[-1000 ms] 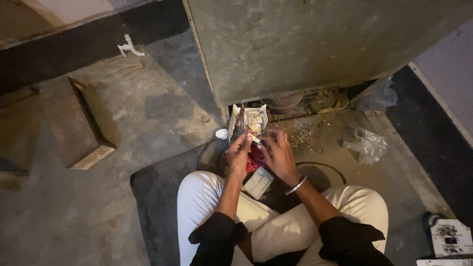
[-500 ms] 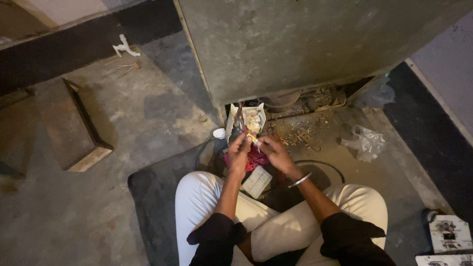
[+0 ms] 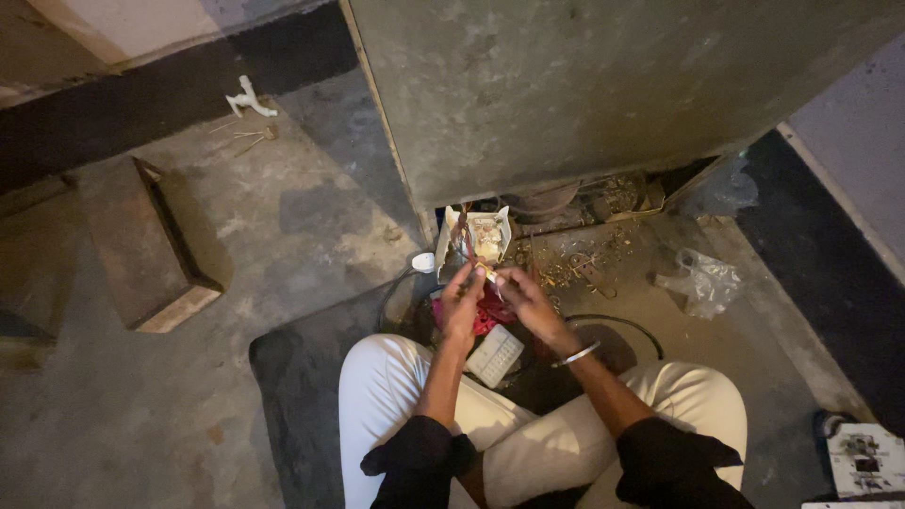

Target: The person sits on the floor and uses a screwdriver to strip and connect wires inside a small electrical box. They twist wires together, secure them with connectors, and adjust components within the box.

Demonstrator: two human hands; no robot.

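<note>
I sit cross-legged on a dark mat [image 3: 302,396] in white trousers. My left hand [image 3: 462,300] and my right hand [image 3: 521,294] meet in front of me, fingertips pinched together on a small pale part [image 3: 488,274] that is too small to make out. Just beyond them stands an open white box [image 3: 479,236] of small parts. Under my hands lie a red cloth [image 3: 490,316] and a white ribbed block [image 3: 494,354]. A metal bangle [image 3: 577,354] circles my right wrist.
A large grey metal cabinet [image 3: 584,85] rises ahead, with scattered metal scraps [image 3: 575,264] at its base. A crumpled plastic bag [image 3: 702,281] lies right, a wooden box [image 3: 151,245] left, a white plastic piece [image 3: 247,99] far left, a white switch plate [image 3: 863,462] bottom right.
My hands have stayed together over the red cloth with only small finger movements. The view has shifted slightly.
</note>
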